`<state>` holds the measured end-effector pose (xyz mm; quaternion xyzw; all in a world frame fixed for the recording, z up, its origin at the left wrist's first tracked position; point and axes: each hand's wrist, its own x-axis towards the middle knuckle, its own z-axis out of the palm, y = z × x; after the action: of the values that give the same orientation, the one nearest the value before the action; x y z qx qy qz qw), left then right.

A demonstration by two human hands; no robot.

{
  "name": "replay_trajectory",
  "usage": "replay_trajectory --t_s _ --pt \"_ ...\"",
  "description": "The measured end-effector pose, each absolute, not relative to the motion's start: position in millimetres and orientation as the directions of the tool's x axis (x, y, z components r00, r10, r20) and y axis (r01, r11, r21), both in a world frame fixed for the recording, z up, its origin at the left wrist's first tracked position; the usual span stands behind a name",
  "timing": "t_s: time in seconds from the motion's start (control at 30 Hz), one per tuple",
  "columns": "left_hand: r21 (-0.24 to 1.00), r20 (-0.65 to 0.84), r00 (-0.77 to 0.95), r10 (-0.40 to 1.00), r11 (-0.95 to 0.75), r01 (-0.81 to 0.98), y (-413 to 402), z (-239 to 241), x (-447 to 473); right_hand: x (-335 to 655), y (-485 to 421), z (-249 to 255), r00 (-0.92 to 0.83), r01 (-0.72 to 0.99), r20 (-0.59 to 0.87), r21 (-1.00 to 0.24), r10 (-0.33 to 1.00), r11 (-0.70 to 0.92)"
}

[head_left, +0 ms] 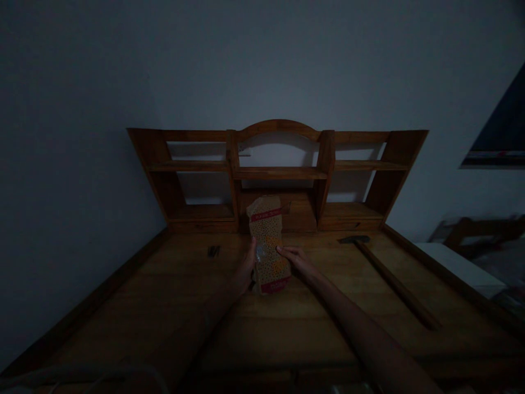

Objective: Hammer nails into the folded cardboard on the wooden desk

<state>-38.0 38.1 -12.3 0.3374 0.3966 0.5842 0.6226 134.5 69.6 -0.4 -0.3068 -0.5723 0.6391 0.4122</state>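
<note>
A tan, dotted package [268,230] with red bands near its top and bottom and orange patches in the middle stands tilted above the desk. My left hand [247,266] grips its left edge, thumb on the front face and the other fingers hidden behind. On the right side, my right hand [296,258] holds the package too, its thumb and fingers against the front and edge. To the left on the desktop lie some small dark slim pieces [213,251], too dim to name. A hammer [394,279] with a long wooden handle rests on the right.
A wooden desk [164,290] spreads under my hands, with a raised rim along its sides. Along its back stands a shelf unit [279,173] against the wall. Beyond the right edge are a white surface [455,265] and a wooden chair back [471,232]. The room is dim.
</note>
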Motion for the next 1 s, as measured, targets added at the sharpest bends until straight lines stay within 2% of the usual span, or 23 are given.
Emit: replay_trajectory --t_s 0.2,0.6,1.0 --pt "0.895 -0.159 -0.026 0.987 0.133 -0.426 33.1 -7.2 -36.6 133.4 70.6 -2.3 -0.472 -0.209 0.076 -0.978 0.878 -0.028" --pt "0.916 -0.131 0.022 0.991 0.130 -0.379 26.7 -2.9 -31.9 134.4 69.9 -3.1 -0.483 -0.245 0.088 -0.969 0.871 -0.038" --pt "0.962 -0.127 0.170 0.977 0.162 -0.218 18.5 -4.7 -29.9 133.0 68.0 -2.0 -0.470 -0.310 0.055 -0.945 0.881 -0.107"
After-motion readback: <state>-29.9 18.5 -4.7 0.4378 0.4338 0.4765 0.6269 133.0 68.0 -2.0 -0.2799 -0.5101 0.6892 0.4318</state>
